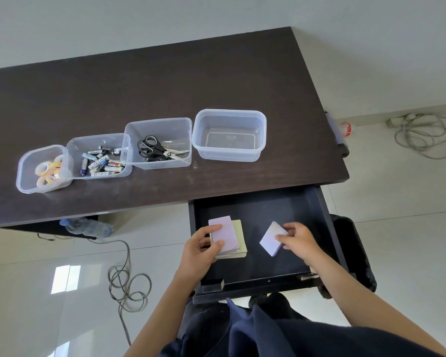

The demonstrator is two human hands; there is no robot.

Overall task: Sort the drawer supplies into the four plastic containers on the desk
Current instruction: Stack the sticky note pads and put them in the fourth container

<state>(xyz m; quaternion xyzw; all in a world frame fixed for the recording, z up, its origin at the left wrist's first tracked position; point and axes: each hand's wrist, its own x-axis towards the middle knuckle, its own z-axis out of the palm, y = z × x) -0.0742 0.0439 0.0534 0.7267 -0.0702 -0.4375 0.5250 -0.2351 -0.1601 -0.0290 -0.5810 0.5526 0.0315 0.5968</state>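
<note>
Hands work inside the open drawer [263, 212] below the tabletop [165, 86]. Left hand [200, 249] grips a stack of pads [228, 239], purple on top of green, thumb on the purple one. Right hand [298, 239] pinches a single purple pad [271, 239], tilted. On the tabletop stand 4 containers in a row: tape [48, 171], batteries [102, 161], scissors [153, 148], and 1 empty [229, 135].

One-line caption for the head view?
Both hands lift sticky-note pads from the drawer; one container remains empty.
</note>
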